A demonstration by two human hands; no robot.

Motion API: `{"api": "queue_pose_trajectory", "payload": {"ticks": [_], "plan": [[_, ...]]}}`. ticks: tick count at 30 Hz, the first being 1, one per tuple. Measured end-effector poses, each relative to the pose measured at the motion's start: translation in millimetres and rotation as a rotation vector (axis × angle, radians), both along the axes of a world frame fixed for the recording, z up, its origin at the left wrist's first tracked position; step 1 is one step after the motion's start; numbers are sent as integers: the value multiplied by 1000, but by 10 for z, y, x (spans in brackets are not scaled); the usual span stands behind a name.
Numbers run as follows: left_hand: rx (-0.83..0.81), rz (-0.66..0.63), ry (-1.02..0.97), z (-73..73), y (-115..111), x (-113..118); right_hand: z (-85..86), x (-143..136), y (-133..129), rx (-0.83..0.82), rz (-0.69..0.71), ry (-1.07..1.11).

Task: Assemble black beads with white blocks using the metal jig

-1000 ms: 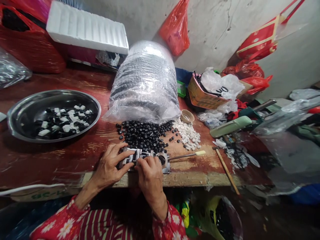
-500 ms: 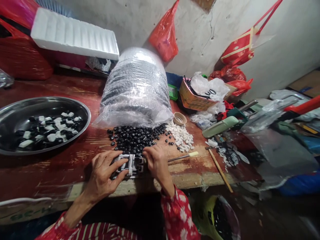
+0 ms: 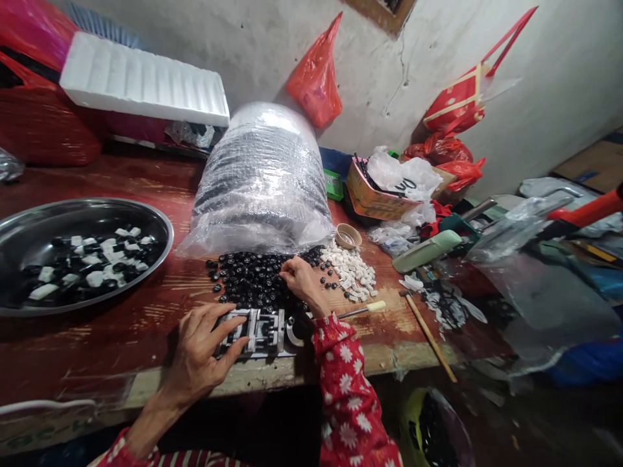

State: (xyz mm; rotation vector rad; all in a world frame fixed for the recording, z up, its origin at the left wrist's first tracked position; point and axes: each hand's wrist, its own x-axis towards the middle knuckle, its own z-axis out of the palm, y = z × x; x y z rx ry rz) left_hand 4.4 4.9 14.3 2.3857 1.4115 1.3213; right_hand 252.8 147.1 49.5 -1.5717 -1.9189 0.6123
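A small metal jig (image 3: 265, 329) with black parts in it lies at the table's front edge. My left hand (image 3: 207, 340) grips its left end, thumb in front and fingers behind. Beyond the jig spreads a pile of small round black pieces (image 3: 248, 275). My right hand (image 3: 302, 279) is over the right part of this pile, thumb and fingertips pinched together. Whatever they pinch is hidden or too small to make out. A curved metal piece (image 3: 293, 332) shows at the jig's right end, partly shaded by my right forearm.
Small white pieces (image 3: 357, 272) are heaped at right beside a shallow tan bowl (image 3: 348, 235). A screwdriver (image 3: 372, 307) and a wooden-handled tool (image 3: 431, 334) lie farther right. A metal basin (image 3: 168, 240) of black and white parts stands left; a large plastic-wrapped bundle (image 3: 265, 175) stands behind.
My right hand has left the jig's right end and moved up and away to the black pile. My left hand stays on the jig. The view has tilted slightly.
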Motion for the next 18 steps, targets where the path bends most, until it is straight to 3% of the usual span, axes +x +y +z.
{"api": "queue_pose_trajectory", "payload": {"ticks": [6,12,18], "plan": [[24,-1,-29,-36,3,0,119,35,-222,20,-67,237],[10,5,-42,-37,-13,9,164,-90,-673,-83,52,517],[-5,16,-27,-28,-25,17,90,-276,-967,-9,159,353]]}}
